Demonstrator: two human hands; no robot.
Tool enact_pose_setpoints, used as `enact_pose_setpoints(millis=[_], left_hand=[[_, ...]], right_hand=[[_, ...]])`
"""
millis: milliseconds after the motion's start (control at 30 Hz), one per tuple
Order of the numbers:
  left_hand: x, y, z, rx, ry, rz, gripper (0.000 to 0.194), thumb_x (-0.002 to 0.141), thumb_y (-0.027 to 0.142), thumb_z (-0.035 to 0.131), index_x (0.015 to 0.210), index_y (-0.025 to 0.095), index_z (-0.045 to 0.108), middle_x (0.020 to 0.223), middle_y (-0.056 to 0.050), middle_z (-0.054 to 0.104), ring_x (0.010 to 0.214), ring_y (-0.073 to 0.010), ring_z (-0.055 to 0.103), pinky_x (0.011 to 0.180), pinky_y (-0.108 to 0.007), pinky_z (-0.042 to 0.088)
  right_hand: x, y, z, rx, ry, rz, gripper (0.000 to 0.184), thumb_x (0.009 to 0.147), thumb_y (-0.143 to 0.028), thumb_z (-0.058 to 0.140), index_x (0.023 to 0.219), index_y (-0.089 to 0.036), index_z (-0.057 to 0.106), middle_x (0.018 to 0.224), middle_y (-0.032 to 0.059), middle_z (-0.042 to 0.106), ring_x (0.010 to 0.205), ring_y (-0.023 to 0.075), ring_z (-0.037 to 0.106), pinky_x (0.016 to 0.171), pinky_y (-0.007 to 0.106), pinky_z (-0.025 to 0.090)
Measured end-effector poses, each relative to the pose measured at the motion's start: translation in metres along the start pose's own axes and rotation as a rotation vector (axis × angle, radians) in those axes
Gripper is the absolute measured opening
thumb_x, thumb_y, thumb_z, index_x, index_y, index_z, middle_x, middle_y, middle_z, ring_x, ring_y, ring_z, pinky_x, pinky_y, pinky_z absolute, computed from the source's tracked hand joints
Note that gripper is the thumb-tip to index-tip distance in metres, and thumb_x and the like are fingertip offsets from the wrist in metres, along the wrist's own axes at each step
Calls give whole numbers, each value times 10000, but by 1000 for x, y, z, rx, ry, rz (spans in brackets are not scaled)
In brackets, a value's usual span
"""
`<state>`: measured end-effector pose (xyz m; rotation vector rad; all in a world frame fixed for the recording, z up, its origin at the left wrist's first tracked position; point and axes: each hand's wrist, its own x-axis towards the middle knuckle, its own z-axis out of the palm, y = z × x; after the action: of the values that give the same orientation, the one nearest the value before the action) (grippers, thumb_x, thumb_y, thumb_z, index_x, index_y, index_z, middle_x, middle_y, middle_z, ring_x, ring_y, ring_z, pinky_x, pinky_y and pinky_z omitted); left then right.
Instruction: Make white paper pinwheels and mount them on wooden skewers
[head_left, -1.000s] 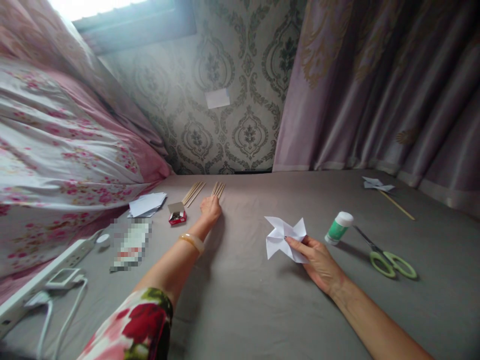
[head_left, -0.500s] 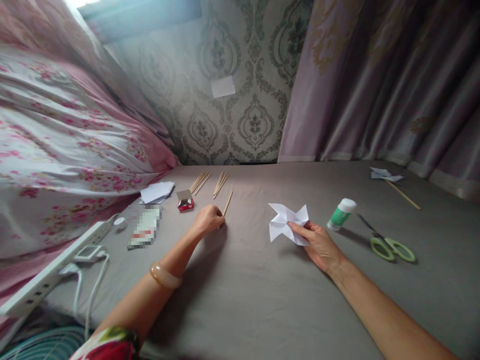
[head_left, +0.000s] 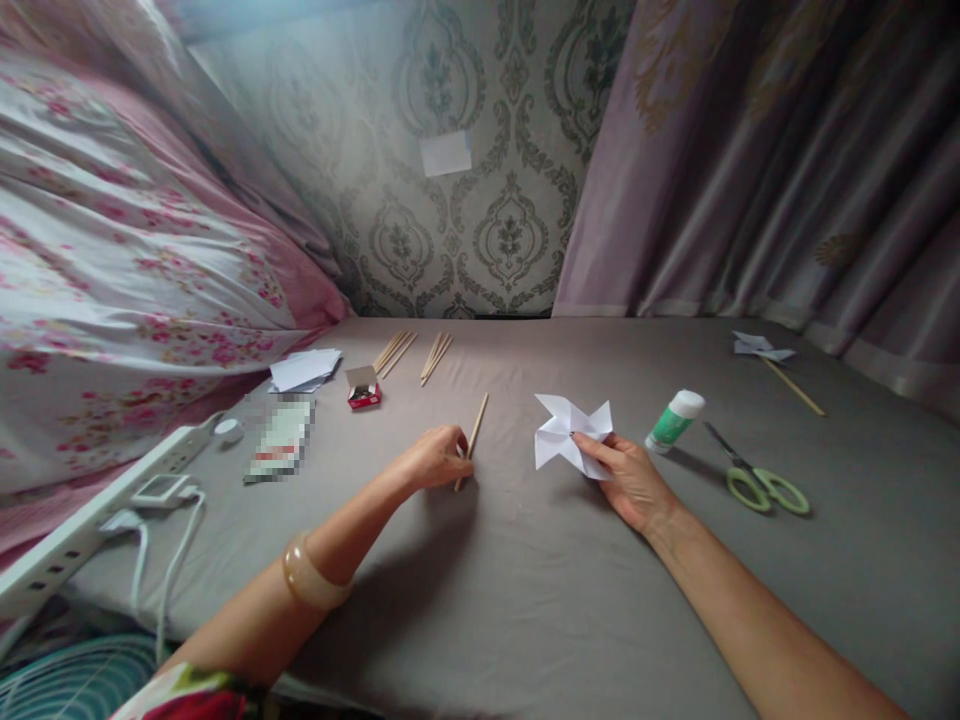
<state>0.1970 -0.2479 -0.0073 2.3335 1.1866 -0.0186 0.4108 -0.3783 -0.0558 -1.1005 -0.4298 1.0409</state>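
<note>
My left hand [head_left: 439,462] is closed around a thin wooden stick [head_left: 475,432] that points up and away from me over the grey sheet [head_left: 525,600]. A white folded paper pinwheel [head_left: 570,435] is pinched at its centre by my right hand [head_left: 626,478], which rests on the sheet. Several more wooden sticks [head_left: 420,352] lie further back near the wall. The stick and the pinwheel are apart, about a hand's width between them.
A green glue stick [head_left: 673,422] and green-handled scissors [head_left: 761,483] lie right of the pinwheel. A finished pinwheel on a stick [head_left: 772,362] lies at far right. A small red box [head_left: 364,388], white paper sheets [head_left: 304,368], a power strip [head_left: 90,525] and floral bedding [head_left: 112,280] are on the left.
My left hand has drawn back from the pile of sticks with one stick in it, moving toward me and toward the pinwheel. My right hand has kept its hold on the pinwheel.
</note>
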Motion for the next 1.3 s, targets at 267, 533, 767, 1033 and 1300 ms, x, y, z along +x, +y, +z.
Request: enact_pose_setpoints(millis=[267, 533, 767, 1033, 1300], left_hand=[[60, 6, -17, 40, 194, -6, 308, 736, 370, 630, 896, 124, 721, 809, -100, 715, 733, -194, 634, 610, -238, 425], [98, 17, 0, -22, 252, -62, 177, 667, 234, 682, 786, 116, 739, 795, -136, 719, 826, -242, 654, 679, -268, 453], [88, 38, 3, -208, 262, 55, 228, 739, 241, 593, 863, 119, 740, 722, -74, 703, 689, -171, 617, 631, -248, 438], [71, 88, -21, -1180, 228, 320, 278, 613, 335, 748, 786, 124, 692, 730, -34, 657, 653, -95, 545, 630, -211, 412], [62, 103, -24, -1607, -39, 361, 395, 553, 345, 828, 821, 124, 641, 759, -50, 675, 692, -132, 620, 735, -284, 458]], right_hand=[[-1, -2, 2, 5, -7, 12, 301, 547, -294, 851, 790, -166, 729, 796, 41, 740, 765, 180, 670, 727, 258, 519], [0, -3, 3, 20, 3, 13, 316, 519, -300, 858, 778, -167, 734, 784, 45, 741, 757, 195, 671, 717, 283, 522], [1, -12, 1, 50, 5, -5, 324, 514, -308, 858, 775, -170, 726, 770, 35, 735, 769, 186, 669, 751, 272, 509], [-8, -54, 3, 15, -27, -190, 281, 542, -329, 854, 776, -228, 735, 798, 1, 744, 849, 196, 664, 837, 309, 476], [-4, -99, 15, -17, -81, -326, 262, 521, -302, 859, 749, -265, 737, 816, -26, 737, 831, 162, 647, 866, 299, 477]])
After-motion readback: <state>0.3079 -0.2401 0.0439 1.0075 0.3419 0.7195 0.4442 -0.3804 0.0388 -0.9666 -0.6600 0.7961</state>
